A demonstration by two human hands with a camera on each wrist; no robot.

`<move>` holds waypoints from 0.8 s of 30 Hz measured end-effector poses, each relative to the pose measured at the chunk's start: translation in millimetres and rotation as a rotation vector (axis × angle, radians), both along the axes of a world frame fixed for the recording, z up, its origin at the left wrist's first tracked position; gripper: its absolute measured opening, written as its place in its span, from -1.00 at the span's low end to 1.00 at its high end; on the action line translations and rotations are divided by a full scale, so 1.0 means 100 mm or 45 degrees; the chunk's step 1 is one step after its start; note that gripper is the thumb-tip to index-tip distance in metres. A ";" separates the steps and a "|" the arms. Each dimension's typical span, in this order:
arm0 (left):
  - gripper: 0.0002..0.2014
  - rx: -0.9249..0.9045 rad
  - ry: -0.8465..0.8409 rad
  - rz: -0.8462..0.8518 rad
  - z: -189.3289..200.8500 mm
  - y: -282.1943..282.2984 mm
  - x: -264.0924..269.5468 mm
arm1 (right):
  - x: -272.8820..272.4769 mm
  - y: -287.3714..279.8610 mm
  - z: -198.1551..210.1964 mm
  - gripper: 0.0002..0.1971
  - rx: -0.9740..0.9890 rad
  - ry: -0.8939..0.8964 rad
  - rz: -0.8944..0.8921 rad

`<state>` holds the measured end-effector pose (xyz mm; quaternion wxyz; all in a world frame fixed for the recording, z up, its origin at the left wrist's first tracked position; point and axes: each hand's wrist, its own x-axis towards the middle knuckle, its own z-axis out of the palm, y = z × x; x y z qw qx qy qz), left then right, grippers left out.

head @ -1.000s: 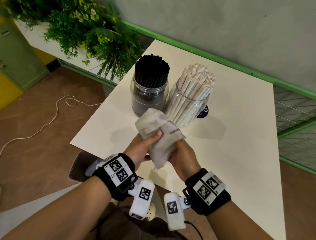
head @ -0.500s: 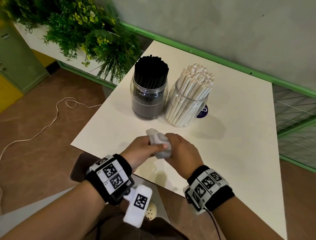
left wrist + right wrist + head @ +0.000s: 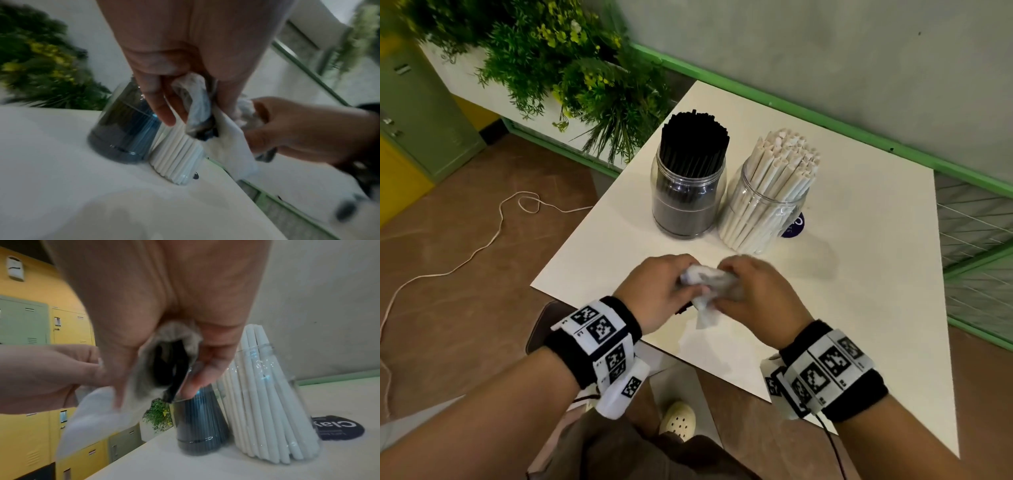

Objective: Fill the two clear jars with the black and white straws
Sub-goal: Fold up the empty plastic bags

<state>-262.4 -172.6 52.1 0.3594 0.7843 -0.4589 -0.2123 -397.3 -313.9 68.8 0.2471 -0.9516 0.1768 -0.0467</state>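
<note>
Since both jars stand packed, the filling looks done; by my reading only tidying is left, and no loose straws show anywhere on the white table, which fills the centre and right of the head view. Largest of the task items, just above centre frame: two clear jars side by side, near touching. Left jar holds black straws, upright and dense, tops well above the rim. Right jar holds white straws, fanned and leaning right, also over the rim. A dark round sticker peeks out behind the right jar's base. Below the jars, lower centre, both hands meet over the table's near edge around a crumpled white cloth or tissue. Left hand has fingers curled, pinching one end; right hand is curled round the other end. Something dark sits in the folds in both wrist views; I cannot tell what.
</note>
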 end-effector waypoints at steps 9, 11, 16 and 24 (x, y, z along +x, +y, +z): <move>-0.76 -0.234 0.701 0.216 0.00 -0.02 -0.13 | -0.12 0.34 -0.26 -0.23 0.262 -0.253 -0.098; -0.86 -0.311 1.031 0.138 0.07 -0.04 -0.17 | -0.10 0.36 -0.28 -0.36 0.399 -0.258 -0.115; -0.64 -0.325 0.751 0.287 0.06 -0.03 -0.05 | -0.10 0.31 -0.26 -0.77 0.376 -0.252 -0.174; -0.49 -0.320 1.019 0.376 0.12 -0.01 -0.32 | 0.20 0.63 -0.23 -0.81 0.382 -0.336 -0.187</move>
